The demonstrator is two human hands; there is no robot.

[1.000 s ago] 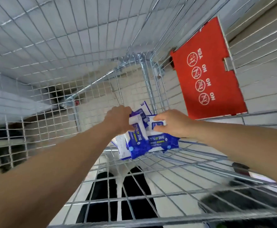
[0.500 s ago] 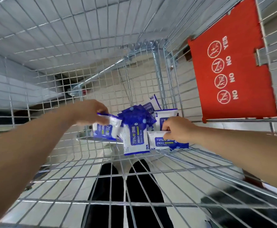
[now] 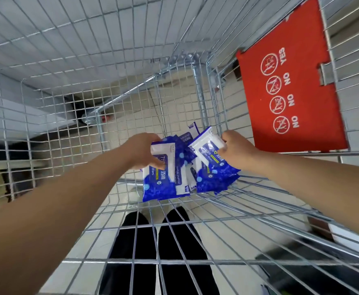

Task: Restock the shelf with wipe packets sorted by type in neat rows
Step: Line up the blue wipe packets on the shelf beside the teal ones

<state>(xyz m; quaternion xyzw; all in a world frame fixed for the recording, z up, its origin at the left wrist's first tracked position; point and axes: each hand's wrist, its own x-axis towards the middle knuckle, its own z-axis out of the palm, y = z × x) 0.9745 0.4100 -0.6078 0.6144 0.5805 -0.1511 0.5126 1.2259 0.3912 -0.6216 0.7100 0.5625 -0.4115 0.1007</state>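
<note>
Head view: heap of wipe packets [image 3: 208, 179] in the wire cart's [image 3: 195, 227] far corner at 12 o'clock, left hand [image 3: 144, 150] curled round a blue packet's [image 3: 163, 182] top at 11, right hand [image 3: 237, 153] pinching a white-faced packet [image 3: 206, 150] at 1; probably soft, light, slick film, best gripped across the flat faces.

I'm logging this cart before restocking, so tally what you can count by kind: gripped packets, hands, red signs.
Gripped packets: 2, the left packet in the left hand, the right packet in the right hand.
Hands: 2.
Red sign: 1.
Total: 5. The loose pile overlaps too much to count.
</note>
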